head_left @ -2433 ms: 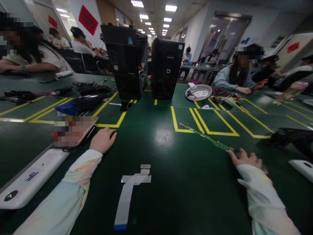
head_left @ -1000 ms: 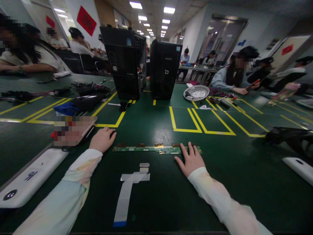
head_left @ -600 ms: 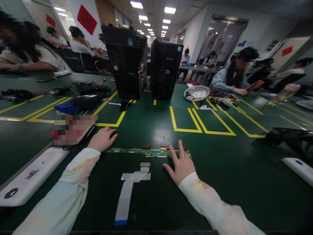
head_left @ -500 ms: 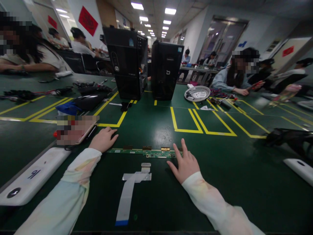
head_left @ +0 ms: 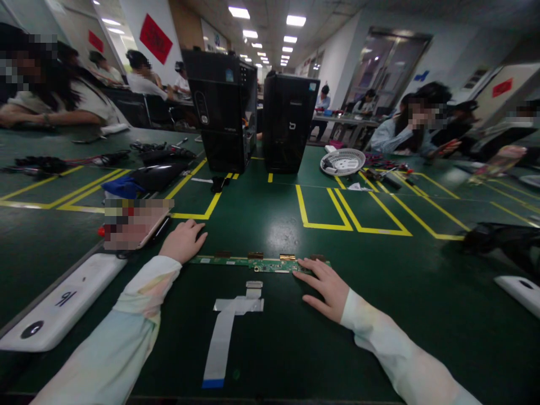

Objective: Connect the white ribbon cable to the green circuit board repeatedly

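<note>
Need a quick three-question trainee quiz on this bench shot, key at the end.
1. True or false: the flat white ribbon cable lies nearer the camera than the long, narrow green circuit board.
2. Which of these overlaps the board's right half in view?
A) the wearer's left hand
B) the wearer's right hand
C) a co-worker's hand
3. Fill in: the cable's end nearest the camera is coloured ____.

Key: 1. True. 2. B. 3. Blue.

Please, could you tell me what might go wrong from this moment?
The right hand lies over the right part of the circuit board; pressing there could bend this thin strip.
The ribbon cable lies near the board, which might catch it if pulled closer.
The left sleeve is beside the white device and could knock it.
</note>
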`<state>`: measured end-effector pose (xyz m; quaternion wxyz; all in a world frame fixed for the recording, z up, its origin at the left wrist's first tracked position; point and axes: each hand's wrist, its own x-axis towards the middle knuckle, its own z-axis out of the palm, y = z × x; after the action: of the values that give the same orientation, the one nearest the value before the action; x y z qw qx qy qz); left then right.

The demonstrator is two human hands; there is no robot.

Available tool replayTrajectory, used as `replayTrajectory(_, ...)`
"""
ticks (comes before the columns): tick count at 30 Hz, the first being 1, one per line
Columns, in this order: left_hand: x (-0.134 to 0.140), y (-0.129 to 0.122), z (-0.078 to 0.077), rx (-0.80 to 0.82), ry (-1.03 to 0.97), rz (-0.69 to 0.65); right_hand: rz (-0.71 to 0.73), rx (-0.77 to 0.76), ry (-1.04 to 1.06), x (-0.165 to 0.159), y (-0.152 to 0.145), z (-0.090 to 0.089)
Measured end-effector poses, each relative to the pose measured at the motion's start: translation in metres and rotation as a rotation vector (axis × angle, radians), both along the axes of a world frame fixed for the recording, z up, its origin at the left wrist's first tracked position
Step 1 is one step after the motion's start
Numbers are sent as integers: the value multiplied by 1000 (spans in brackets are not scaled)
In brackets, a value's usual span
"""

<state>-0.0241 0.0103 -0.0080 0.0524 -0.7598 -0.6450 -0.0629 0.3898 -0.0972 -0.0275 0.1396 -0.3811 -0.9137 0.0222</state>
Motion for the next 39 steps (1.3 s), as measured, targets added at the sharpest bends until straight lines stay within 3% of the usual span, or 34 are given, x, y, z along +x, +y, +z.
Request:
replayTrajectory(12,0,0,-2,15,9,5,-3,-39,-15,-13,12,6)
replayTrajectory(17,6,-4,6,25,-76,58,9,-30,-4,-16,16,7)
replayTrajectory(19,19,-15,14,91,-139,29,13,-27,-5,-16,16,6)
replayTrajectory(22,51,-49,29,191,-283,-120,6,-27,-7,-15,15,6)
replayTrajectory(24,75,-79,37,122,-380,-298,5,-26,-5,-15,14,5)
replayTrajectory(26,94,-110,41,7,-332,-480,8,-28,0,-15,14,4)
replayTrajectory(29,107,-142,36,-72,-251,-568,10,-35,9,-15,14,2)
replayTrajectory(35,100,-156,11,-156,-177,-539,11,-49,2,-13,13,-1)
replayTrajectory(39,116,-154,8,-191,-164,-585,6,-51,1,-14,13,1)
